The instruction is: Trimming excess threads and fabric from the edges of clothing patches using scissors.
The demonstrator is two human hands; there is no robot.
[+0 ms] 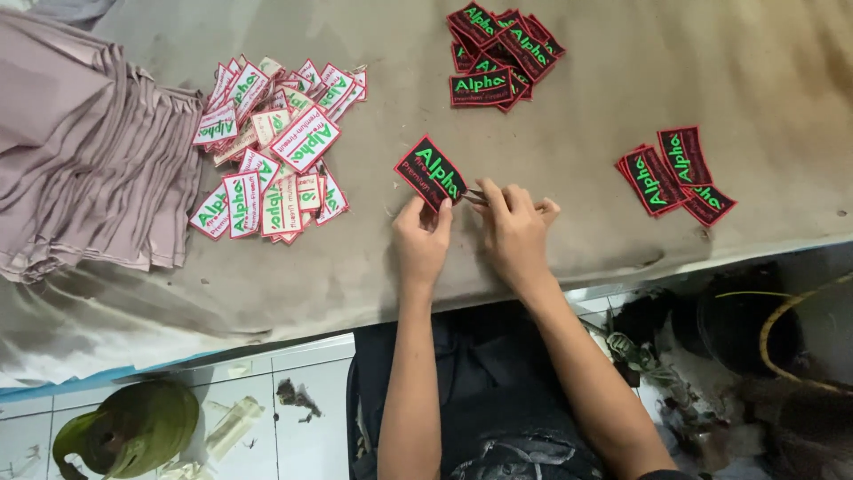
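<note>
My left hand point(421, 238) pinches the lower edge of a black embroidered patch point(428, 171) with green lettering and a red border, held tilted just above the table. My right hand point(515, 229) sits right beside it, gripping small metal snips point(474, 196) whose tips touch the patch's right corner. Both hands rest near the front edge of the worn grey table cover point(577, 178).
A heap of white patches point(271, 147) lies left of my hands. Black patches are piled at the far middle point(498, 53) and in a smaller group at right point(675, 173). Folded mauve fabric point(84, 151) is stacked at far left. A green cap point(133, 427) lies on the tiled floor.
</note>
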